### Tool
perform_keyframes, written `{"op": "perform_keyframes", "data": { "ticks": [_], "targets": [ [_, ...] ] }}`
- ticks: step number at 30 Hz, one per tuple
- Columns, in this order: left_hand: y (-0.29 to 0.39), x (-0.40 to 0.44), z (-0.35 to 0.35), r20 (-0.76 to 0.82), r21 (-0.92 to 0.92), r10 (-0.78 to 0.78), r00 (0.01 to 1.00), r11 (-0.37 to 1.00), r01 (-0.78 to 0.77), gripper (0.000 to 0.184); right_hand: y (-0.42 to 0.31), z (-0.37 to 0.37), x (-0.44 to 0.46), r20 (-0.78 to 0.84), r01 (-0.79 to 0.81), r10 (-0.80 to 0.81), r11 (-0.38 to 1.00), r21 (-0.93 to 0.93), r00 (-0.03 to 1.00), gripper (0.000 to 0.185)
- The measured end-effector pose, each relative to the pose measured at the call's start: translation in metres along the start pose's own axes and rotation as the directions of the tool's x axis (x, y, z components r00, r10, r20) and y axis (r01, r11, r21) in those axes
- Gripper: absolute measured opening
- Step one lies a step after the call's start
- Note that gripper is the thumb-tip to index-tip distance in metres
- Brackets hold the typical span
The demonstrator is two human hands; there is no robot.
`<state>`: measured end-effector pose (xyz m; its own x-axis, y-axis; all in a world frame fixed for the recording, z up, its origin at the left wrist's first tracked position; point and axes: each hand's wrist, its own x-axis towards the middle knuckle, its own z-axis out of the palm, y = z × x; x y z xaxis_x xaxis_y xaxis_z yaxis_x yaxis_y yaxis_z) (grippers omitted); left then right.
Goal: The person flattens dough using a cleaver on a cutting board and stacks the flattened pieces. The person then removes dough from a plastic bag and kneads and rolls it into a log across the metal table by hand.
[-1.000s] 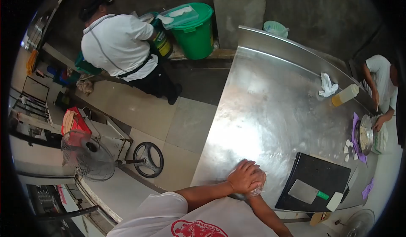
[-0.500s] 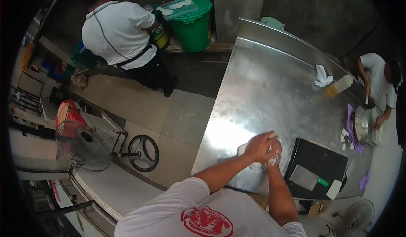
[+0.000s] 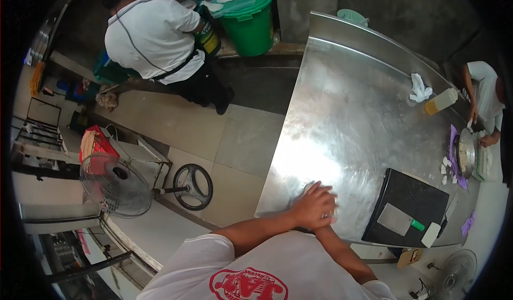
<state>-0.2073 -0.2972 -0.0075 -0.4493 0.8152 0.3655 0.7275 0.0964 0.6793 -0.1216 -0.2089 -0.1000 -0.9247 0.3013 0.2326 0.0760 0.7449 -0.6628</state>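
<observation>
My left hand (image 3: 312,204) lies over my right hand (image 3: 323,224) near the front edge of the steel table (image 3: 342,102). The fingers of my left hand point away from me, stretched out and slightly apart. My right hand is mostly covered by the left, so its fingers are hidden. Only a thin whitish sliver of what looks like dough (image 3: 335,213) shows beside the hands. To the right of them lies a black board (image 3: 414,198) with a wide-bladed cleaver (image 3: 394,219) with a green handle and a white scraper (image 3: 430,235) at its corner.
A squeeze bottle (image 3: 441,101) of yellow liquid and a white cloth (image 3: 420,89) rest at the far right. A co-worker (image 3: 483,94) works over a metal bowl (image 3: 466,153). Another person (image 3: 155,38) stands by a green bin (image 3: 251,30). A fan (image 3: 116,185) is at left.
My hands have come closer to my body and the table's front edge, left still over right. The white lump seen under them earlier is now almost hidden. The view has shifted slightly.
</observation>
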Motion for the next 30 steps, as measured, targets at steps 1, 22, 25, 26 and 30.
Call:
{"op": "perform_keyframes", "data": {
  "ticks": [1, 22, 25, 26, 30],
  "targets": [
    [-0.008, -0.004, 0.011, 0.020, -0.063, -0.025, 0.999, 0.998, 0.027, 0.031, 0.000, 0.001, 0.006, 0.030, -0.014, 0.015, 0.999, -0.046, 0.999, 0.040],
    [-0.039, 0.043, 0.034, 0.059, 0.137, -0.490, 0.870, 0.867, 0.479, 0.068, 0.019, -0.071, 0.061, 0.265, -0.177, 0.229, 0.962, -0.206, 0.937, 0.040],
    [0.002, -0.004, -0.007, 0.166, -0.283, -0.600, 0.783, 0.732, 0.620, 0.068, -0.011, -0.062, 0.028, 0.175, -0.408, 0.381, 0.900, 0.152, 0.908, 0.042],
    [0.016, -0.016, -0.011, 0.239, -0.574, -0.623, 0.744, 0.528, 0.626, 0.068, -0.022, -0.059, 0.019, 0.067, -0.404, 0.420, 0.800, 0.444, 0.905, 0.042],
    [0.032, -0.041, -0.004, 0.014, -0.492, -0.660, 0.751, 0.650, 0.579, 0.065, -0.054, -0.067, 0.004, 0.166, 0.042, -0.002, 0.971, -0.235, 0.986, 0.034]
  ]
}}
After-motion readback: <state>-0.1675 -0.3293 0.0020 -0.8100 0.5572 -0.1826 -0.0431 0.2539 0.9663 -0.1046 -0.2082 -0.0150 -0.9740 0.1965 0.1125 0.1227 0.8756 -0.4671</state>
